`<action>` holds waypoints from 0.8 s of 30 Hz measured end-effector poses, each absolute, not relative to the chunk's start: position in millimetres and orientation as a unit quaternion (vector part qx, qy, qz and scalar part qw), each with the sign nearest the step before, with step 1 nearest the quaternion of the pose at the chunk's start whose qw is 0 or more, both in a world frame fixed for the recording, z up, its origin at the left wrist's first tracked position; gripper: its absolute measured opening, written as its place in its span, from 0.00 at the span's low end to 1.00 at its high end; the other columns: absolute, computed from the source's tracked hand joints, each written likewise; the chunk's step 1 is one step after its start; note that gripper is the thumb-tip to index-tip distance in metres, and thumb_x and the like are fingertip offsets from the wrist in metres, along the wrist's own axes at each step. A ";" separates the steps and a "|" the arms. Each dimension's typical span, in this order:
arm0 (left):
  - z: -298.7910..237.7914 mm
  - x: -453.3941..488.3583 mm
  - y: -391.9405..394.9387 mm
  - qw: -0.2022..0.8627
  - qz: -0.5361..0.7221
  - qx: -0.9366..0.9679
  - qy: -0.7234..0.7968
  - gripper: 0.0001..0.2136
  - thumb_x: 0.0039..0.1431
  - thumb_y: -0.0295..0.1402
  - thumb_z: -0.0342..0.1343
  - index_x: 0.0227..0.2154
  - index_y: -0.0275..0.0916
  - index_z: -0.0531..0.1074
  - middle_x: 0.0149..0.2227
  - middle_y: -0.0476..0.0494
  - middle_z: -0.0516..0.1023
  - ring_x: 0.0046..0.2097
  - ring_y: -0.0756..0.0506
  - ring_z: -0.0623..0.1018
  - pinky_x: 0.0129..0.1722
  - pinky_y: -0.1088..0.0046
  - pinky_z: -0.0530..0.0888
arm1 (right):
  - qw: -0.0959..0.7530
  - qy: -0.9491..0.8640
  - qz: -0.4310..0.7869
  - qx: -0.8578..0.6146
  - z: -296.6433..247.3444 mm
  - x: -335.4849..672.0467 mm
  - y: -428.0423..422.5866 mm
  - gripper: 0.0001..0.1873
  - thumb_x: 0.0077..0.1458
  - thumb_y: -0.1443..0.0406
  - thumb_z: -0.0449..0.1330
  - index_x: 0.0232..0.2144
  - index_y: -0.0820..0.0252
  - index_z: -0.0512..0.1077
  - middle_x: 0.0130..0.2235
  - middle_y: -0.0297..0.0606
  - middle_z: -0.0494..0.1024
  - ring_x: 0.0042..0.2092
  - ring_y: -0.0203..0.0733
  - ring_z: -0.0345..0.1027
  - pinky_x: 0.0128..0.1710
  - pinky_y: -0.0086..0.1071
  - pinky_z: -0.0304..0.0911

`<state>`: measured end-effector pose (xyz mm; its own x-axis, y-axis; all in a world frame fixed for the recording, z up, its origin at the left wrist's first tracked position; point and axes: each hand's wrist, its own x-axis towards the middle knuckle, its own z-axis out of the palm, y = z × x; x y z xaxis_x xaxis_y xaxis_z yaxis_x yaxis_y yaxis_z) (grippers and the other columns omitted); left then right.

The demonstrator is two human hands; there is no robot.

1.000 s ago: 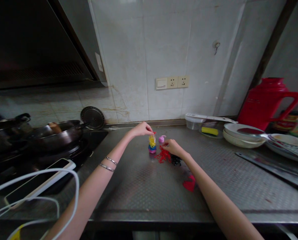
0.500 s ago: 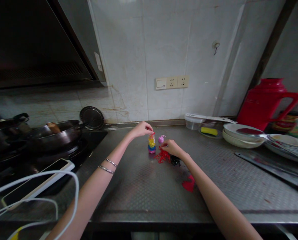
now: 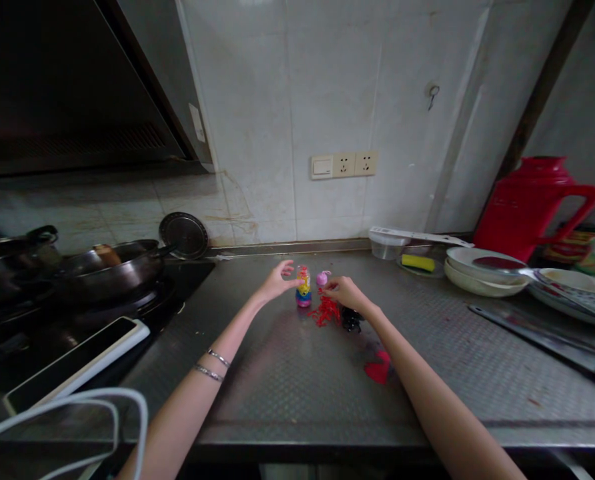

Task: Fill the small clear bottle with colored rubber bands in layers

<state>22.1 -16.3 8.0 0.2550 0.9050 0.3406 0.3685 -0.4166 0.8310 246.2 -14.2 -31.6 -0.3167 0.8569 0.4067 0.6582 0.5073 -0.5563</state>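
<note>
A small stack of coloured rings (image 3: 303, 288), yellow, blue and pink with a red top, stands upright on the steel counter (image 3: 287, 380). My left hand (image 3: 278, 281) is beside it on the left, fingers apart, thumb tip close to the stack. My right hand (image 3: 346, 292) rests to the right of the stack with its fingertips pinched over a heap of red strands (image 3: 326, 311). A small pink piece (image 3: 322, 277) lies just behind. A black object (image 3: 350, 322) sits under my right wrist and a red piece (image 3: 378, 370) lies nearer me.
A wok (image 3: 110, 267) and a pot stand on the hob at left, with a phone (image 3: 72, 363) and a white cable (image 3: 52, 427) in front. Bowls (image 3: 482, 270), a sponge (image 3: 418, 263), a red jug (image 3: 532, 203) and a knife (image 3: 537, 333) fill the right side.
My left hand has come down from the top of the ring stack and opened beside it. The right hand has stayed at the red heap.
</note>
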 end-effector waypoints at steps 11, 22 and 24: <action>-28.2 32.9 -26.9 0.383 0.427 0.702 0.423 0.26 0.39 0.32 0.63 0.44 0.34 0.64 0.43 0.39 0.72 0.44 0.47 0.70 0.47 0.66 0.65 | 0.427 -0.762 0.190 -0.449 -8.9 243.4 -20.2 0.13 0.46 0.61 0.55 0.28 0.64 0.75 0.28 0.37 0.76 0.31 0.38 0.68 0.32 0.27 0.60; -35.5 34.8 -27.0 0.377 0.416 0.724 0.400 0.23 0.41 0.34 0.60 0.44 0.33 0.66 0.42 0.40 0.73 0.42 0.47 0.71 0.46 0.68 0.65 | 0.354 -0.827 0.107 -0.423 80.8 209.9 -23.7 0.09 0.44 0.67 0.56 0.27 0.66 0.75 0.28 0.38 0.77 0.29 0.34 0.67 0.29 0.23 0.59; -39.3 33.9 -24.1 0.381 0.413 0.733 0.384 0.22 0.42 0.33 0.60 0.43 0.33 0.67 0.41 0.40 0.73 0.41 0.47 0.72 0.45 0.68 0.66 | 0.306 -0.847 0.100 -0.423 88.1 204.5 -18.0 0.09 0.43 0.69 0.56 0.28 0.66 0.75 0.28 0.37 0.77 0.29 0.34 0.67 0.28 0.22 0.59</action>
<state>33.9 -24.1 -39.3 0.3634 0.8775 0.3130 0.2487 -0.4151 0.8751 204.5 -18.0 88.1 -0.4540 0.7782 0.4338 0.6560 0.6215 -0.4283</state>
